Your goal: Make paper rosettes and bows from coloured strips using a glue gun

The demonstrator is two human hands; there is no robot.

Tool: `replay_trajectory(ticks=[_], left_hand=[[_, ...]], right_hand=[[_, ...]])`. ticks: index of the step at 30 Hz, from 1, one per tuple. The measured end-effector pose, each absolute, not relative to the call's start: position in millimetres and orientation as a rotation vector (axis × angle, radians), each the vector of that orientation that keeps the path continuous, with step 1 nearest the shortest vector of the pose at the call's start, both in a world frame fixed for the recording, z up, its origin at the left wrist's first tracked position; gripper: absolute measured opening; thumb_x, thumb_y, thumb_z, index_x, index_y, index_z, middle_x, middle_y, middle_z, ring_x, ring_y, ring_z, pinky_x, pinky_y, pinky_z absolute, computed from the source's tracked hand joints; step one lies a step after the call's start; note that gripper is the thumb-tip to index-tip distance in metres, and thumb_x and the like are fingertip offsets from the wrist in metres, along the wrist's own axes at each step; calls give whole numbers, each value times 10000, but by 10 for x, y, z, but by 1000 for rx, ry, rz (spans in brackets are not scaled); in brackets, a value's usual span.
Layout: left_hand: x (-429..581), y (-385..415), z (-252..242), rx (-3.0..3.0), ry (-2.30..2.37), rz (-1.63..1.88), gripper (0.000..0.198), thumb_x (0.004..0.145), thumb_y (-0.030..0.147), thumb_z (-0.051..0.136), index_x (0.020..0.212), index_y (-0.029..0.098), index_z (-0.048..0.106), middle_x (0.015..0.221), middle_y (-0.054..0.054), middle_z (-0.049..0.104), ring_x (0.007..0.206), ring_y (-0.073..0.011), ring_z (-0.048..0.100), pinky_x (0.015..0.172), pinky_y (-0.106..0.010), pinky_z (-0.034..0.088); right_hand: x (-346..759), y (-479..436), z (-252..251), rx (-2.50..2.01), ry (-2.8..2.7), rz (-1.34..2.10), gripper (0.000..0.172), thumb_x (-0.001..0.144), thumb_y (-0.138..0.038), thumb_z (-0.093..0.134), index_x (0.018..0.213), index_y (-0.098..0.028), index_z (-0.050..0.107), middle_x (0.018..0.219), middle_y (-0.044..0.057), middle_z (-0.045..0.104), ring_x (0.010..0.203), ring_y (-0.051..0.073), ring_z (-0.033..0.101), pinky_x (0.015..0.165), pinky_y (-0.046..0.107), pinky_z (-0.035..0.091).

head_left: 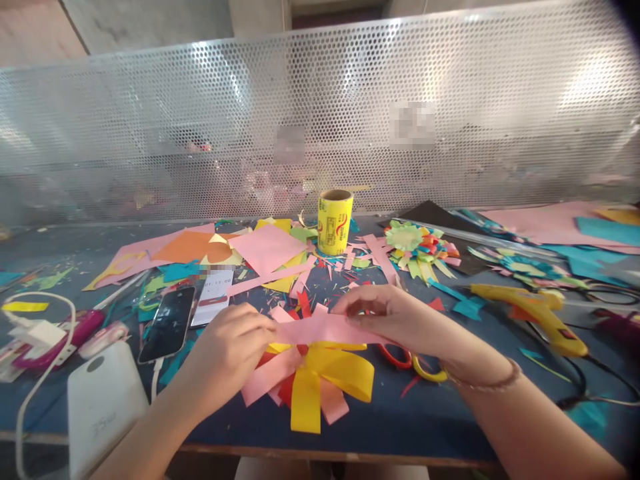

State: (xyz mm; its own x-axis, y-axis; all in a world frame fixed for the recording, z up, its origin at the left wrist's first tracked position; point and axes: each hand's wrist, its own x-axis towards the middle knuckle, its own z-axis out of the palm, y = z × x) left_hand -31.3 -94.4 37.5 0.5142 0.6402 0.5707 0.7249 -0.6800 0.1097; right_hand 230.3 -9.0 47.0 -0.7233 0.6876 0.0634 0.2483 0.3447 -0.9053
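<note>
A pink paper strip [320, 329] stretches level between my two hands. My left hand [235, 353] pinches its left end, with the fingers curled over it. At the right end, my right hand [397, 319] grips the strip between thumb and fingers. Directly beneath lies a flower shape of looped paper strips in yellow [306, 400], pink and red, its centre partly covered by the held strip. Scissors [431, 373] with red and yellow handles lie beside it, partly hidden under my right hand.
A yellow tape roll [336, 227] stands at the back before a perforated metal screen [320, 100]. Phones [170, 323], a white power bank [103, 407] and cables lie left. On the right are a yellow glue gun [535, 317] and a green paper flower [417, 247]. Paper scraps are scattered around.
</note>
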Motion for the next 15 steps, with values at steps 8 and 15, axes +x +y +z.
replay_trajectory(ticks=[8,15], left_hand=[[-239,-947,399,-2646,-1096,-710,234,898,115,441,879,126,674,838,-67,711,765,-197,646,651,-325,542],[-98,-903,521,-2593,-1496,-727,235,759,337,655,961,219,675,1105,-65,666,1039,-282,580,899,-493,466]], right_hand=[[2261,8,519,-770,-2538,783,284,835,-128,456,852,-227,721,878,22,716,824,133,642,738,256,501],[2290,-155,628,-739,-2460,597,212,851,-140,506,862,-222,701,856,8,717,780,110,644,722,224,497]])
